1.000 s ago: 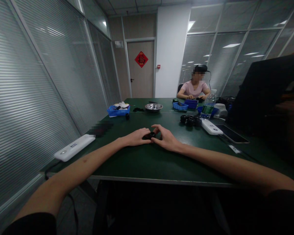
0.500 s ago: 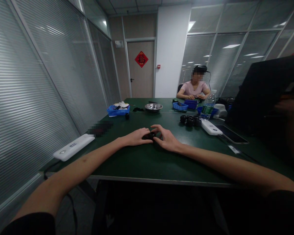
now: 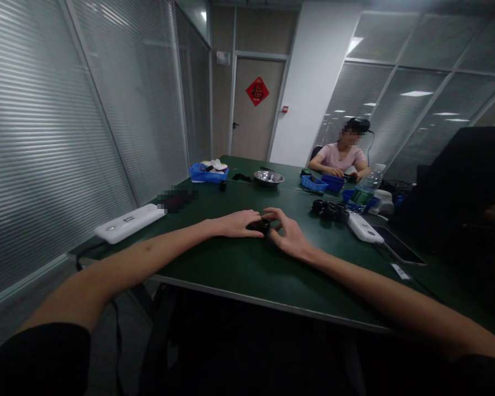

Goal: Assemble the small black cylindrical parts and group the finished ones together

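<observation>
On the green table, my left hand (image 3: 240, 224) is closed on a small black rounded part (image 3: 264, 226), with its fingers over the left side. My right hand (image 3: 291, 235) curls in from the right, its thumb and fingertips touching the same part. Much of the part is hidden by the fingers, so I cannot tell its exact kind. Beyond my right hand sits a cluster of several black round parts (image 3: 329, 210). A single black piece (image 3: 223, 186) stands near the far left tray.
Far left is a blue tray (image 3: 208, 175) of items; a metal bowl (image 3: 269, 178) stands mid-table. White power banks (image 3: 130, 222) lie left and right. A bottle (image 3: 365, 192), a phone (image 3: 399, 245) and a dark monitor (image 3: 457, 181) are rightward. A person (image 3: 342, 154) sits across.
The camera view has tilted and turned, so the room appears shifted to the right. Both hands stay at the black part, which shows slightly more between them.
</observation>
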Tool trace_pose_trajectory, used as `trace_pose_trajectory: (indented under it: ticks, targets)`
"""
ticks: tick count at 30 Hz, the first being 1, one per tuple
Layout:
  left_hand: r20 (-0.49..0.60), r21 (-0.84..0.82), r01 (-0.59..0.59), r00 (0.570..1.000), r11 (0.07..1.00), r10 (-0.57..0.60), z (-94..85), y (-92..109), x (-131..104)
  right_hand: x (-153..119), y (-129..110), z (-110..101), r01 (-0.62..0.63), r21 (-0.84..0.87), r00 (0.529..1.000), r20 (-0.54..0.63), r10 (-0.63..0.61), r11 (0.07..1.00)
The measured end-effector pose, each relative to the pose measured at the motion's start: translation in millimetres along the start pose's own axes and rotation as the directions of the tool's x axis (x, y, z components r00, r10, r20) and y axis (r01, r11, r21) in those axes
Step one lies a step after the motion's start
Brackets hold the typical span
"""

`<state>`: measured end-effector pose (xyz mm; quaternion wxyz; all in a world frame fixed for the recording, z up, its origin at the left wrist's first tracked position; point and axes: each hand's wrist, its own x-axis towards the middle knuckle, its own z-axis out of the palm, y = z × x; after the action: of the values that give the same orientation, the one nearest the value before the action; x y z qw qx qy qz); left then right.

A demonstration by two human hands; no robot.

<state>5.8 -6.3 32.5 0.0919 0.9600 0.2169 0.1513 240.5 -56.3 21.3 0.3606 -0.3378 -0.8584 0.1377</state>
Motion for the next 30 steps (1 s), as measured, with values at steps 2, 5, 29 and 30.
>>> trace_pose_trajectory:
  ticks: [2,5,29,30]
  targets:
    - [-0.001,0.01,-0.009,1.0,1.0,0.009,1.0,-1.5,0.4,0.8,-1.4,0.9,-0.025,-0.015,1.0,-0.015,0.024,1.0]
    - [-0.023,0.025,-0.029,0.999,0.999,0.03,3.5,-4.6,0.9,1.8,-4.1,1.8,-0.061,-0.049,0.998,-0.034,0.06,0.997]
    - [-0.03,0.034,-0.056,0.998,0.998,0.057,4.3,-6.3,-0.8,2.0,-4.9,0.1,-0.061,-0.022,0.998,0.017,0.061,0.998]
    - [-0.031,0.036,-0.058,0.998,0.998,0.059,4.3,-6.2,-0.8,2.3,-4.6,0.5,-0.058,-0.027,0.998,0.012,0.058,0.998]
